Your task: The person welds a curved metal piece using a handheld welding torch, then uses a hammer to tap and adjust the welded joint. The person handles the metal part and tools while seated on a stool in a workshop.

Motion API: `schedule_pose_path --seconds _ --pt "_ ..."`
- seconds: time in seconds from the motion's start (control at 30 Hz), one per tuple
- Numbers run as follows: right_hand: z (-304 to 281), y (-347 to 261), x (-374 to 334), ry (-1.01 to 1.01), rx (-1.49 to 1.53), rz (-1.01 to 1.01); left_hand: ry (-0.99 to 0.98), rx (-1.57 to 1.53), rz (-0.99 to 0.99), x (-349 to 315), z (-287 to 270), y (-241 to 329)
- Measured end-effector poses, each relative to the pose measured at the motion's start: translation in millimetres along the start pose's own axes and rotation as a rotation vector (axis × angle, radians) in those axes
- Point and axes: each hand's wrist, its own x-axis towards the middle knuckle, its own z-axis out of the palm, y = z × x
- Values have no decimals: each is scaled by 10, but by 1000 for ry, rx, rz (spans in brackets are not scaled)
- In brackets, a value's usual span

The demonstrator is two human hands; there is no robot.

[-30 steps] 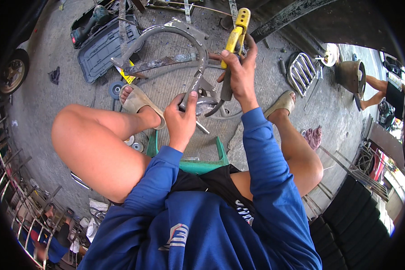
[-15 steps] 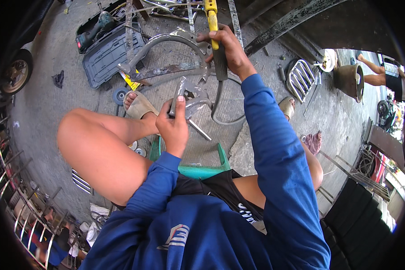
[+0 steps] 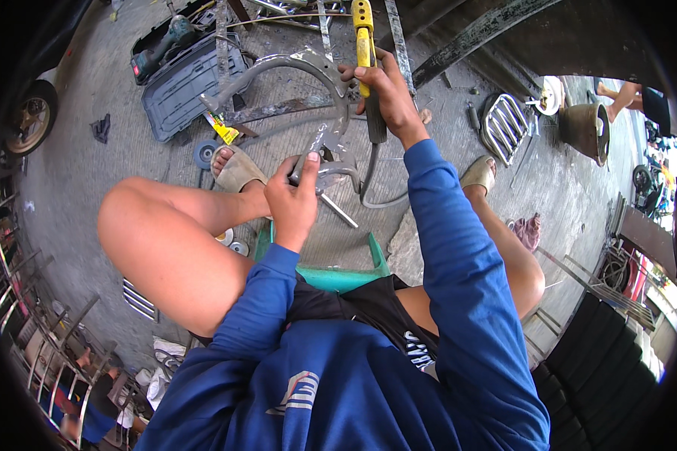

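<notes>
Clock directions are read from the centre of the view. Near the centre, toward 10 o'clock, a short grey-painted metal bracket with white scuffs (image 3: 325, 138) is gripped by the left hand (image 3: 293, 199), its fingers closed around the lower end and its thumb laid on top. Between 12 and 1 o'clock, a yellow electrode holder with a black handle (image 3: 364, 49) is held by the right hand (image 3: 386, 94), its fingers wrapped about the handle. From the handle's lower end a dark grey cable (image 3: 371, 177) is hung in a loop toward 6 o'clock.

Toward 11 o'clock, a large curved grey metal tube frame (image 3: 278, 65) is placed just beyond the bracket; whether the two are touching cannot be told. Below the bracket, a thin silver rod (image 3: 340, 212) is seen.

On the ridged grey concrete floor (image 3: 165, 161), an open grey plastic tool case (image 3: 184, 98) is set between 10 and 11 o'clock, and a round grey-blue disc (image 3: 206, 154) is laid at 10. A chromed barred metal rack (image 3: 502, 129) is placed at 2 o'clock, and a crumpled pinkish cloth (image 3: 527, 232) at 3. A green plastic stool (image 3: 338, 279) is seen at 6 o'clock.
</notes>
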Motion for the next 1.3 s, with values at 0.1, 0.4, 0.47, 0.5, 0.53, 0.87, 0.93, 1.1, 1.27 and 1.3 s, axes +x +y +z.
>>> schedule_pose_path --seconds 0.1,0.4,0.47,0.5,0.53,0.87,0.93,1.1,1.27,1.3 --pt "-16 -58 -68 3 96 -38 -7 -83 -40 -35 -37 4" --pt "-867 -833 -1168 191 -265 -26 -103 -252 -224 -120 -127 19" --pt "-1006 -978 -1513 339 -350 -21 -136 -304 -267 -158 -82 3" --pt "-1034 -1013 -1640 408 -409 -103 -143 -341 -291 -179 -48 -7" --pt "-1045 -1050 -1809 454 -468 -111 -158 -373 -326 -191 -18 -17" --pt "-908 -904 -2534 445 -689 -50 -117 -355 -266 -152 53 -114" --pt "-888 -858 -2599 454 -762 -95 -118 -346 -256 -153 78 -137" --pt "-833 -676 -2626 490 -772 -167 -115 -366 -246 -151 115 -137" --pt "-809 -592 -2548 411 -679 -156 -97 -353 -259 -141 102 -117" --pt "-801 -593 -2542 423 -749 -159 -103 -352 -258 -135 99 -119"
